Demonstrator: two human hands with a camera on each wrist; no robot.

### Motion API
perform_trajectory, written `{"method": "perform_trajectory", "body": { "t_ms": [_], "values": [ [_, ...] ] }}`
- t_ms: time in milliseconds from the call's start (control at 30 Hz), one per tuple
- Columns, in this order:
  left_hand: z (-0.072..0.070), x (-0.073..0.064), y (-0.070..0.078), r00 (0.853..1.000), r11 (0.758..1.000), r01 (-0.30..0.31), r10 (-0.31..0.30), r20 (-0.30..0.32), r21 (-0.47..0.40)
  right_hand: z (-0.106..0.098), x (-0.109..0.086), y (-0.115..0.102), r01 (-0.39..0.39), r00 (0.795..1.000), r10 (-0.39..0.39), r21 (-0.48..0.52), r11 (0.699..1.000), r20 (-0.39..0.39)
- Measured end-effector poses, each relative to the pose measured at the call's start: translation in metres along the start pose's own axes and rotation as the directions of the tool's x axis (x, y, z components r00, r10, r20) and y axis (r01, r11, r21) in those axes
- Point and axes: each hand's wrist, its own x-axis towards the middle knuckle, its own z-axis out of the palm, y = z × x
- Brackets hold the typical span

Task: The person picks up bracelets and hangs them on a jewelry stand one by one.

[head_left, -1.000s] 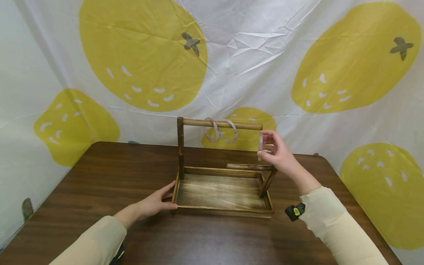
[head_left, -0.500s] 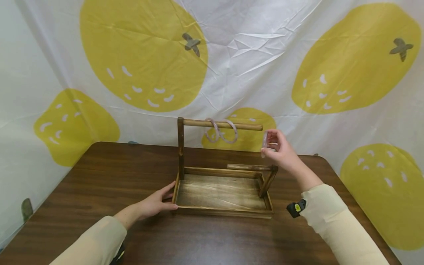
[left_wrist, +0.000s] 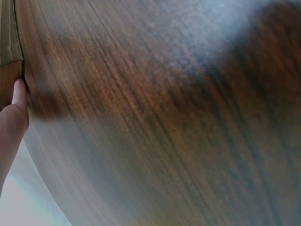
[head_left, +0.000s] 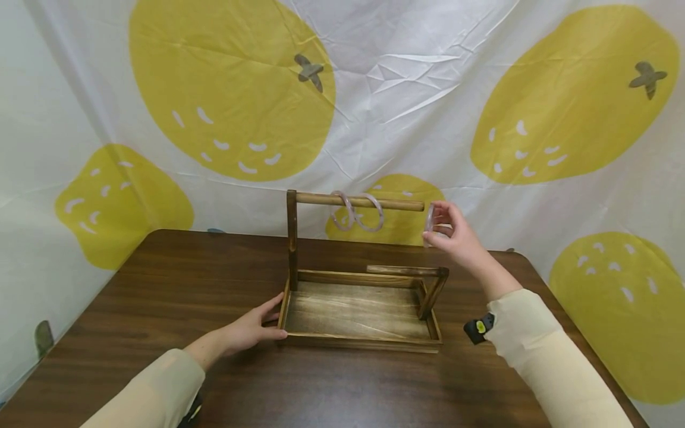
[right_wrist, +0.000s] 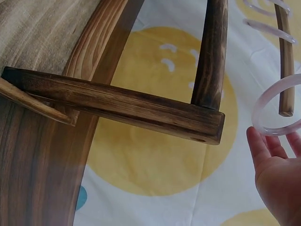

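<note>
My right hand (head_left: 455, 235) pinches a pale lilac bangle (head_left: 430, 219) between thumb and fingertips, just right of the free end of the upper wooden bar (head_left: 396, 204). Seen from the right wrist, the bangle (right_wrist: 263, 103) overlaps that bar's end. Two similar bangles (head_left: 373, 209) hang around the middle of the same bar. The bar belongs to a dark wooden tray stand (head_left: 358, 343), which also has a lower bar (head_left: 401, 270) on a short post at the right. At the tray's left end, my left hand (head_left: 247, 329) rests with extended fingers against the side, thumb at the front corner.
The stand sits on a brown wood-grain table (head_left: 214, 261). Behind and around it hangs a white curtain (head_left: 407, 35) printed with large yellow fruit. The short right post (head_left: 434, 292) rises below my right hand.
My right hand has moved slightly right with the bangle, away from the upper bar's end, then a little up. The left hand, the stand and the two hanging bangles stay put.
</note>
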Motion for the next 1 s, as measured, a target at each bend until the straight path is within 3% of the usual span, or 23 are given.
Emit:
{"method": "perform_trajectory", "body": {
  "t_ms": [233, 1000],
  "values": [
    [0.000, 0.001, -0.001, 1.000, 1.000, -0.017, 0.017, -0.006, 0.014, -0.004, 0.003, -0.002, -0.025, 1.000, 0.025, -0.002, 1.000, 0.002],
    [0.000, 0.000, -0.001, 1.000, 0.999, -0.005, 0.006, -0.025, 0.033, -0.009, 0.019, -0.006, 0.022, 0.999, -0.020, -0.053, 0.998, 0.049]
  ]
}}
